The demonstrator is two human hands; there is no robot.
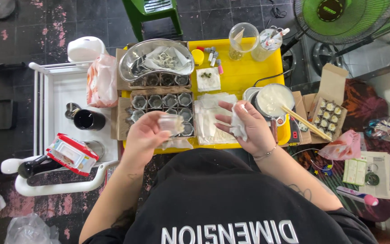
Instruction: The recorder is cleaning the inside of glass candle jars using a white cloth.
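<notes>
While the left hand (pixel 144 135) pinches a small clear cup (pixel 171 123), keep it level; the right hand (pixel 244 126), at three o'clock, clutches a white tissue (pixel 239 123); wipe gently.

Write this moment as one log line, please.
left hand: holds small clear cup | right hand: holds white tissue | below: yellow tray, mould rack, pot with chopsticks

bowl (pixel 156 58) behind cup tray (pixel 161 106) | paper stack (pixel 211 119) right of tray | pot (pixel 274 99) right of stack | all on surface (pixel 249 68)
</notes>
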